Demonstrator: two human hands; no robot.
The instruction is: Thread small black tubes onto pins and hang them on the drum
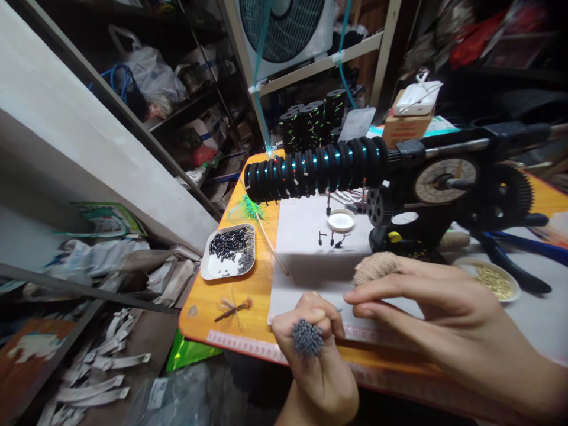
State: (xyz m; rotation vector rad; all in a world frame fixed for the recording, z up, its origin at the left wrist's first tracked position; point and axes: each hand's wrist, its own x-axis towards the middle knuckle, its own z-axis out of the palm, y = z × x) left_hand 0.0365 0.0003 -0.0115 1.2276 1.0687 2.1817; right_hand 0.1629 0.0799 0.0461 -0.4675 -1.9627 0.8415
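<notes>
My left hand [326,367] is closed around a bundle of thin grey rods [307,338], whose cut ends face me. Just to its right is my right hand [437,310], with thumb and a finger pinched close together. A tiny dark tip [339,310] shows between the two hands; what the pinch holds is too small to make out. A tan ribbed wrap [376,269] covers a fingertip of the right hand. Both hands are above the near edge of the white sheet [304,231] on the orange table [202,310].
Over the table reaches a black geared machine [448,177] with a ringed roller [315,168]. A white tray [206,269] of small black and grey pieces stands left, near a brown feathery piece [233,309]. Right are a dish of gold bits [492,281] and blue-handled pliers [510,260].
</notes>
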